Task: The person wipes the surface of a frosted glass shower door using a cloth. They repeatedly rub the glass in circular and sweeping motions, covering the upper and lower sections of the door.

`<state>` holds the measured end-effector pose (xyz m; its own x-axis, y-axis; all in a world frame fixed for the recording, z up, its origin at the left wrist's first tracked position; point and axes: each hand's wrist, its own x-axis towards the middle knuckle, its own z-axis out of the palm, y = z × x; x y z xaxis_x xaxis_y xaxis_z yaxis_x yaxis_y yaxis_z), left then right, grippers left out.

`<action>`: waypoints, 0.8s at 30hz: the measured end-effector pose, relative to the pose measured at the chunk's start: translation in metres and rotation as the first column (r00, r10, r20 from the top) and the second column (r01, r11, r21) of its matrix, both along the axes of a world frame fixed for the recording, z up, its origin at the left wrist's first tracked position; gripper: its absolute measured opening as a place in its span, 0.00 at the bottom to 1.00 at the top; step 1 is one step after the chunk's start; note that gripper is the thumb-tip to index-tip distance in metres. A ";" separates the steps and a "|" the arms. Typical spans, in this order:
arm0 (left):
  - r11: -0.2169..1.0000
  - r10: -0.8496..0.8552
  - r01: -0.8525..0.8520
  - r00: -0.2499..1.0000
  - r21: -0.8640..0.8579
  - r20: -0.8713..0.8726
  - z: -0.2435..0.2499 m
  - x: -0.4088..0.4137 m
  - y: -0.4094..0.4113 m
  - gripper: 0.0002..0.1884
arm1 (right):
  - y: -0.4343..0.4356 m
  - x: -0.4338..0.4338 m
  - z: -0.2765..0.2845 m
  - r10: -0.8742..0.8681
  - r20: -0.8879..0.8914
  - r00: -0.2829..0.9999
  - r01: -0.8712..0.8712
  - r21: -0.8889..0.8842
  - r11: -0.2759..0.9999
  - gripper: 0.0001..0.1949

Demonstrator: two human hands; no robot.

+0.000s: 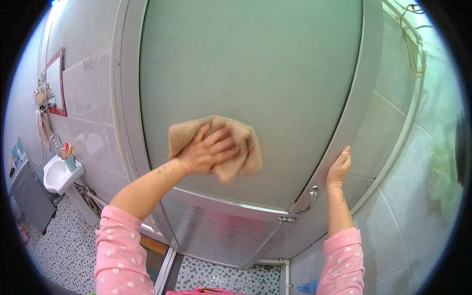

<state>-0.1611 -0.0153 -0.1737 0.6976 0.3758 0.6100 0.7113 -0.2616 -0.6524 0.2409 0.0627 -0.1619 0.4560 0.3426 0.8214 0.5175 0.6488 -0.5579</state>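
A tan cloth [236, 162] lies flat and partly folded against the frosted glass pane [250, 66] of a metal-framed door. My left hand [212, 149] presses on the cloth with its fingers spread, the fingertips slightly blurred. At the door's right edge, my right hand [339, 167] grips the metal door frame [350, 121], its thumb upward and its fingers hidden behind the edge. Just below and left of that hand is a shiny door handle [312, 197], with a slide bolt [287, 219] lower down.
At the left stand a white washbasin [59, 175] with a cup on its rim, a red-framed mirror [57, 83] and a grey washing machine [33, 197]. A white pipe [398, 147] and looped cable [413, 55] run along the right wall. Below is pebble-patterned flooring [228, 274].
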 end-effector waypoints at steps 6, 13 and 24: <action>0.896 -0.295 0.115 0.876 -0.428 -0.382 -0.072 -0.048 -0.004 0.36 | 0.004 0.005 0.001 0.056 -0.019 0.998 -0.056 0.002 0.998 0.32; 0.948 -0.174 0.040 0.896 -0.317 -0.409 0.034 -0.041 -0.009 0.35 | -0.005 -0.006 0.003 0.072 0.001 0.997 -0.071 -0.038 0.997 0.31; 0.812 -0.253 0.141 0.960 0.567 0.123 0.221 -0.067 0.029 0.37 | -0.006 -0.001 0.005 0.088 -0.026 0.996 -0.088 -0.015 0.996 0.30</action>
